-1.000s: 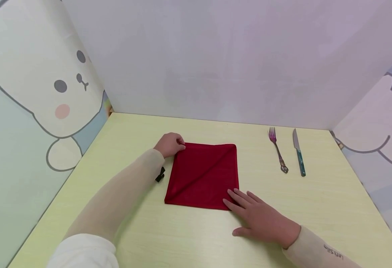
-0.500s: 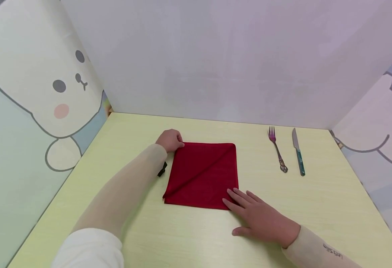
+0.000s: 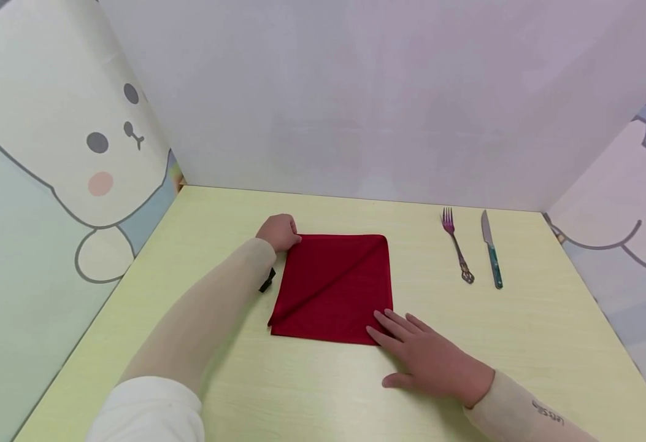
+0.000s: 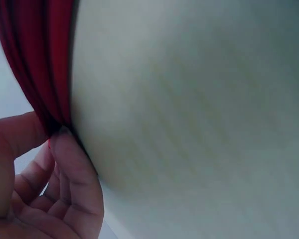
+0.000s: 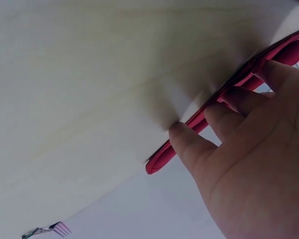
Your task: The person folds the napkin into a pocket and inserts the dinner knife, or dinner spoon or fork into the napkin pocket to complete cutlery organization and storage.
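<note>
A dark red cloth napkin (image 3: 328, 282), folded to a square, lies on the table with a diagonal fold line running across it. At its far left corner my left hand (image 3: 280, 232) pinches the cloth between thumb and forefinger; the left wrist view shows the gathered red fabric (image 4: 52, 64) between the fingertips. My right hand (image 3: 433, 362) rests by the near right corner, fingers spread and straight, fingertips on the napkin. In the right wrist view these fingers (image 5: 224, 119) lie over the napkin's edge (image 5: 159, 159).
To the right of the napkin lie a fork (image 3: 457, 245) and a knife with a green handle (image 3: 491, 248), side by side. The pale wooden table (image 3: 323, 393) meets a plain wall (image 3: 356, 110) behind. A cartoon-printed panel (image 3: 41, 153) stands at the left.
My left hand has shifted slightly away from me, still pinching the corner. The napkin's near left corner has moved a little, its layers now offset. The right hand stays in place.
</note>
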